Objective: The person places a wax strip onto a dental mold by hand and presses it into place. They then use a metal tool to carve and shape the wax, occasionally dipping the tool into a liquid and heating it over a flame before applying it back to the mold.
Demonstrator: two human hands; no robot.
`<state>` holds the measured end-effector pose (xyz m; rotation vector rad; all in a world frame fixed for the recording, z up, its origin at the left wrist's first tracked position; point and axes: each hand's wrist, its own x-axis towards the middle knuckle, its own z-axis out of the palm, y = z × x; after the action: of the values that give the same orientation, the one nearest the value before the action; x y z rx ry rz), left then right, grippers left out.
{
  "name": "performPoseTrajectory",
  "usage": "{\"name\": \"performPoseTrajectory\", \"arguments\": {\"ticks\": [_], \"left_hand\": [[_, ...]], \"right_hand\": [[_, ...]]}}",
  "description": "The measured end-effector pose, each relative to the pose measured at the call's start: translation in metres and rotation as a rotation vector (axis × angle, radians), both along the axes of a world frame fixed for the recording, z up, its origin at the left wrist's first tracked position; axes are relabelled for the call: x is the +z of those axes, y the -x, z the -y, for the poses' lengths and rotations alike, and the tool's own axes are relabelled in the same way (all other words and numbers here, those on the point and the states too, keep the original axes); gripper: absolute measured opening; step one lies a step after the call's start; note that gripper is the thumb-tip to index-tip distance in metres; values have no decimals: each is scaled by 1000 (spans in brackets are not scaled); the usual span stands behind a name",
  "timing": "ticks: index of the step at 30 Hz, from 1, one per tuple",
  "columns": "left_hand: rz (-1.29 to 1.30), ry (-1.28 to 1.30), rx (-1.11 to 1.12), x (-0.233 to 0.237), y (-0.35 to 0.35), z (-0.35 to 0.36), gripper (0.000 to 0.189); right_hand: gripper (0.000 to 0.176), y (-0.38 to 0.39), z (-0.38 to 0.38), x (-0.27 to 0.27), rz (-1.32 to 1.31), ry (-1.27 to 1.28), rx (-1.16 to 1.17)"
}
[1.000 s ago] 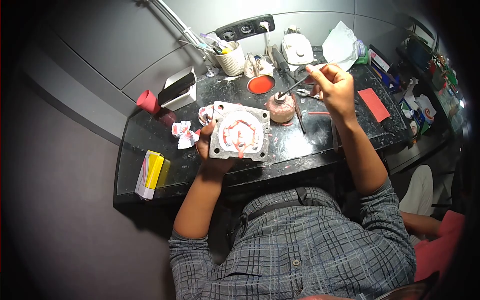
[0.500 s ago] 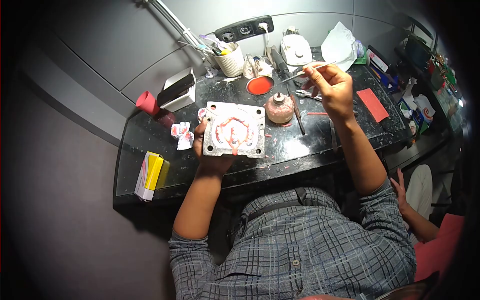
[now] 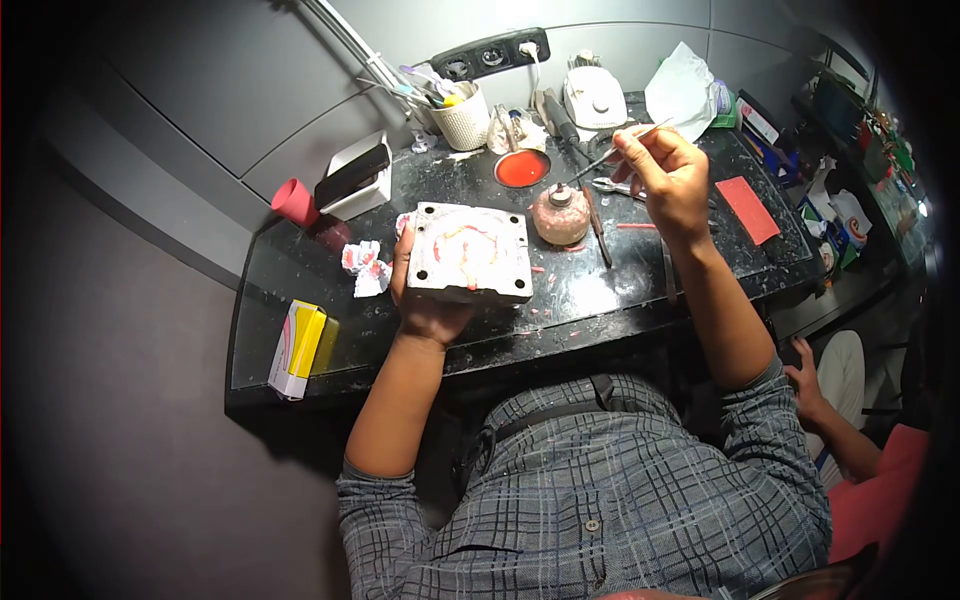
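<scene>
In the head view, my left hand [image 3: 432, 312] supports a square white and grey mould [image 3: 490, 262] from its left side and below. A reddish arch-shaped line and a central mark show on the mould's upper face, with a dark hole near each corner. My right hand [image 3: 672, 182] pinches a thin metal tool [image 3: 603, 158]. The tool's lower tip is close to the top of a round glass burner [image 3: 561, 217] on the bench. A round dish of red material [image 3: 522, 168] lies just behind the burner.
Crumpled paper [image 3: 368, 268], a pink cup [image 3: 294, 203] and a yellow-white box [image 3: 298, 350] are on the left. Behind stand a tool holder [image 3: 461, 120] and a white device [image 3: 595, 98]. A red sheet [image 3: 747, 210] lies right. Another person's hand [image 3: 808, 385] shows lower right.
The mould has tilted, and its front side now shows more. The tool in my right hand has swung its lower tip down towards the burner top.
</scene>
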<state>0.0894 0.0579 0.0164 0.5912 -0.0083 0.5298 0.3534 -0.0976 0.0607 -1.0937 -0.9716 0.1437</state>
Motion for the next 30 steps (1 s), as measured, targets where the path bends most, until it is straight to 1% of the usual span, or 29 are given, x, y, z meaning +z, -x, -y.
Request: {"name": "performPoseTrajectory", "arguments": {"ticks": [2,3,4,6,8,11,14,21,23,24,30], "left_hand": [[28,10,-39,1,-1,1,72],[28,11,-40,0,-1,0,72],[10,8,-16,-2,-1,-1,73],[-7,6,8,-4,-1,-2,74],[66,13,-95,-3,-1,-2,78],[52,14,-97,-8,-2,-5,77],[54,39,-99,-9,-2,-5,77],[64,30,-105,-9,-3,-5,77],[-8,5,-25,-7,-3,-3,77],[-8,5,-25,-7,-3,-3,77],[53,9,-106,-11,-1,-8,78]], "right_hand": [[15,4,0,2,-42,19,73],[14,6,1,3,-48,28,149],[14,8,1,2,-49,30,149],[13,17,-2,0,-39,-37,293],[14,24,-4,-3,-4,-14,354],[13,34,-7,-5,3,-2,433],[13,40,-5,-3,50,42,411],[13,39,-11,-10,80,35,414],[13,40,-11,-9,73,36,416],[13,41,-10,-8,66,37,417],[13,40,-9,-8,85,7,370]]}}
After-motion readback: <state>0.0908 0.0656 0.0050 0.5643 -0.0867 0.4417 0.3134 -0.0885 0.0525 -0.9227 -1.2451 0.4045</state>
